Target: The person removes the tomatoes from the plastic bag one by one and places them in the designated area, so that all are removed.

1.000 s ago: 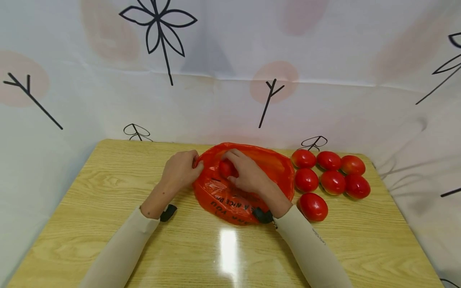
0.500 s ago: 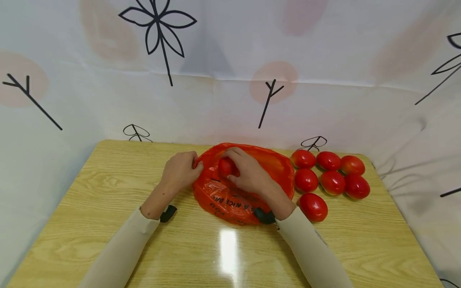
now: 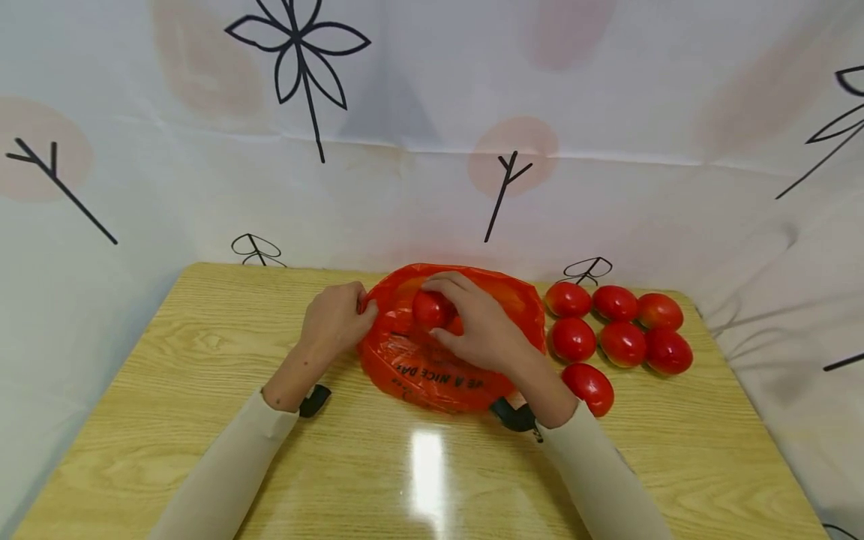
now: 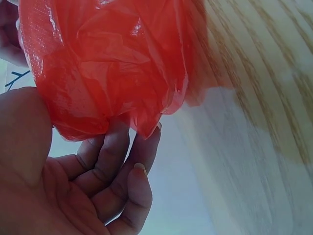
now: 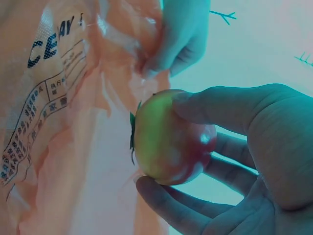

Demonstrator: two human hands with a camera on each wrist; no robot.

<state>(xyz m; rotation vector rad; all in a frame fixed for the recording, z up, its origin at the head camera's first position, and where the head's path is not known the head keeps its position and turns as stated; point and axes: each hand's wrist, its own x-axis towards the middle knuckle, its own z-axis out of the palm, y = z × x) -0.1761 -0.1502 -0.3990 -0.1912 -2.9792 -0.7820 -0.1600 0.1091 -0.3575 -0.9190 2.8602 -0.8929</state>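
Note:
A red plastic bag with black lettering lies with its mouth open at the middle of the table. My left hand pinches the left side of its rim; in the left wrist view the bag's film passes between the thumb and the fingers. My right hand holds a tomato over the bag's mouth. Seen from the right wrist, thumb and fingers grip this tomato around its sides, with green leaves at its stem end. The inside of the bag is mostly hidden.
Several glossy red tomatoes stand in rough rows right of the bag. A single tomato lies nearest, beside the right forearm. The wooden table ends at a white patterned cloth behind.
My right hand has shifted slightly right and up, and more of the tomato shows. The bag's front has drawn up a little. My left hand has barely moved.

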